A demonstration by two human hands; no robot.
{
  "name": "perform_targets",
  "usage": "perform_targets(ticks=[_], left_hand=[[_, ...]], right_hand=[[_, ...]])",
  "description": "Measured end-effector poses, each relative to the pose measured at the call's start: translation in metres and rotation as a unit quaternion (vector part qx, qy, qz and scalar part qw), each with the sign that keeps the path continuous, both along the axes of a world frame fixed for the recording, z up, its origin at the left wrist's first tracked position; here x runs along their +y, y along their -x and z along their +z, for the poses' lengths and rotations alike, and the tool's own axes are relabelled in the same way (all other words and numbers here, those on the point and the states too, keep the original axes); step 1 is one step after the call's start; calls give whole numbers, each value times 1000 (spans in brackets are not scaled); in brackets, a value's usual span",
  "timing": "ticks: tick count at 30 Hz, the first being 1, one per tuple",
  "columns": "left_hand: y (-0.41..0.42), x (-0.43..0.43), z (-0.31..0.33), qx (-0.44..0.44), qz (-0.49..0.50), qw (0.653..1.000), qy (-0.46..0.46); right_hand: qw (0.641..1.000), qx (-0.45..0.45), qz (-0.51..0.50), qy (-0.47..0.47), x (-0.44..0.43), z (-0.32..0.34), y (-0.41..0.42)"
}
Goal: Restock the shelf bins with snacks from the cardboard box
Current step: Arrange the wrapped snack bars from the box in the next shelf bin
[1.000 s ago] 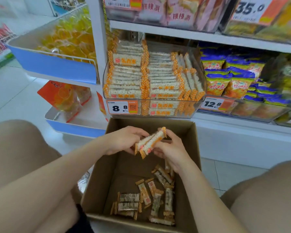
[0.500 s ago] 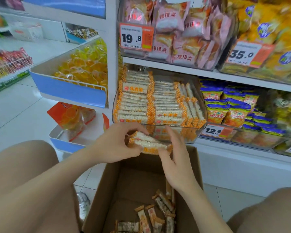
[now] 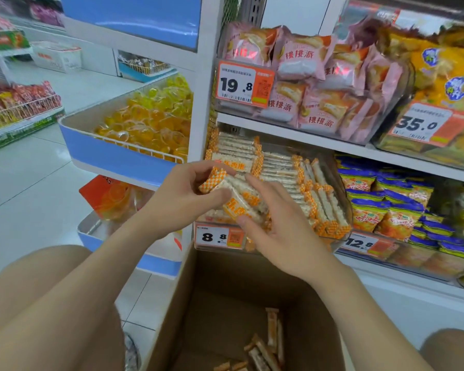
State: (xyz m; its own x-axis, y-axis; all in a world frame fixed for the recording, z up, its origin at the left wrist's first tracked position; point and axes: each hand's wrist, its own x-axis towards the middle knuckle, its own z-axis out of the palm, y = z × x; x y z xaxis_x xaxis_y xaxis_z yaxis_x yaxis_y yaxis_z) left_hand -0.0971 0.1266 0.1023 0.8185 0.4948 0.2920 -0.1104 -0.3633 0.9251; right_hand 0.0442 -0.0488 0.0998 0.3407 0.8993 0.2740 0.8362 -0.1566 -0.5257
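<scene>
- Shop aisle: white floor (image 3: 24, 210) on the left, shelf (image 3: 292, 128) of packed snack bins on the right, open box (image 3: 220, 303) on the near side below.
- Since a second ago: bundle (image 3: 241, 199) lifted out of the box and carried up and away to the clear bin (image 3: 332, 243) with the 8.8 tag (image 3: 217, 236).
- Half a second ago already at the bin's lip; now higher, level with the stacked rows inside.
- Gripped at its left end by the left hand (image 3: 180, 202), fingers curled over the checked wrapper ends, thumb beneath.
- Pinched on its right side by the right hand (image 3: 284, 236), index fingertip on top, thumb under, other fingers fairly straight.
- Slanted, left end higher, just in front of the bin's left stack and not yet set down; whether touching the stack, cannot tell.
- Bin already nearly full: flat stacks on the left, a leaning row on the right.
- Left in the box: a few loose bars (image 3: 268, 341) in view, with much of the bottom out of frame.
- Judgement: carry done, placing now in hand; probably calls for laying the bundle flat on the left stack.
- Little headroom under the upper shelf, so some risk of bars sliding off the front.
- Progress, as a guess: close to finished for this bin, perhaps one or two handfuls more.
</scene>
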Motion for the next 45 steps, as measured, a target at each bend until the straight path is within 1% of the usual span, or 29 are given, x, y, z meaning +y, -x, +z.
perform_targets(ticks=[3,5,7,9,12,14,17,19,22,25,29,31,33,34,36,39,41,43,45], left_hand=[[-3,8,-1,-18,41,999,13],[-6,12,-6,-20,102,994,-34],[-9,17,-14,10,197,975,-101],[-11,21,-23,61,249,960,-111],[-16,23,-32,130,239,956,-108],[-18,22,-33,135,227,958,-109],[-22,22,-33,138,212,960,-124],[-24,22,-34,144,212,958,-125],[-27,20,-36,146,212,958,-127],[-29,16,-38,142,215,958,-128],[-31,13,-39,142,220,955,-138],[-31,12,-39,144,220,954,-143],[-30,11,-39,151,224,950,-159],[-30,10,-40,154,228,946,-174],[-29,9,-41,156,238,936,-208],[-26,7,-43,158,254,920,-252],[-25,5,-45,164,261,913,-266],[-23,2,-46,148,278,906,-281],[-20,-2,-44,92,291,897,-319]], right_hand=[[1000,-9,7,0,20,4,-7],[999,-33,-13,-15,35,5,-16],[996,-71,-48,-27,52,6,-30],[989,-123,-81,-9,68,5,-45],[966,-227,-106,62,90,-2,-57],[951,-281,-100,77,100,-8,-62],[947,-306,-78,56,109,-13,-65],[939,-331,-54,73,113,-17,-62],[942,-317,-42,106,117,-21,-59],[952,-288,-45,98,124,-18,-56],[945,-305,-40,111,130,-20,-48],[954,-281,-31,102,126,-17,-49],[964,-255,-37,64,121,-14,-53],[965,-256,-46,37,118,-13,-54],[960,-273,-57,-10,110,-14,-53],[950,-302,-68,-53,98,-17,-49],[946,-300,-86,-82,90,-17,-47],[947,-280,-102,-119,83,-14,-43],[959,-222,-93,-152,69,-10,-32]])
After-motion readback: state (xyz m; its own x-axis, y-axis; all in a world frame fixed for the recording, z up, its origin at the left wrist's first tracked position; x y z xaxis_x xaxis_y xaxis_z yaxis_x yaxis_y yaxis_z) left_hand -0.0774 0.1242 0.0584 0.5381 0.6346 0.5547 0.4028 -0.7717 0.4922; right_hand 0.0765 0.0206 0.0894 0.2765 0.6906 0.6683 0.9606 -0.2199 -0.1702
